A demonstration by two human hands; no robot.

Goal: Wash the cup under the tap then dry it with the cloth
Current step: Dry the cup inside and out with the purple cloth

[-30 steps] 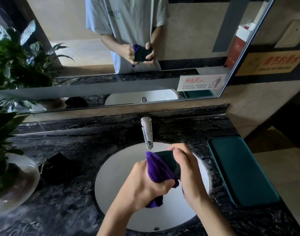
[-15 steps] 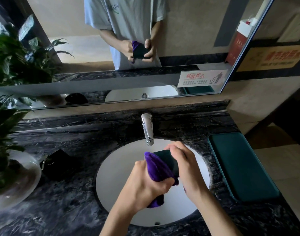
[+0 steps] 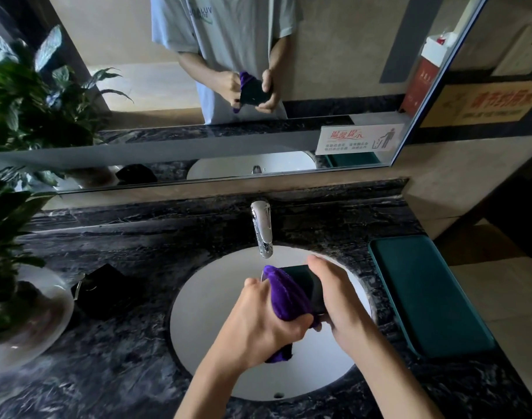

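Observation:
Over the white sink (image 3: 216, 300) I hold a dark green cup (image 3: 304, 282) on its side. My right hand (image 3: 337, 300) grips the cup's body from the right. My left hand (image 3: 258, 325) grips a purple cloth (image 3: 284, 294) that is bunched against the cup's open end, and a tail of the cloth hangs below my fist. The chrome tap (image 3: 263, 228) stands just behind the cup, and no water is visible coming from it.
A dark marble counter (image 3: 137, 246) surrounds the sink. A dark green pad (image 3: 424, 291) lies on its right. A small black object (image 3: 104, 288) and a potted plant in a glass bowl (image 3: 23, 316) sit on the left. A mirror (image 3: 198, 86) covers the wall.
Both hands stay on the cup and cloth over the sink. The cloth has shifted slightly against the cup's opening.

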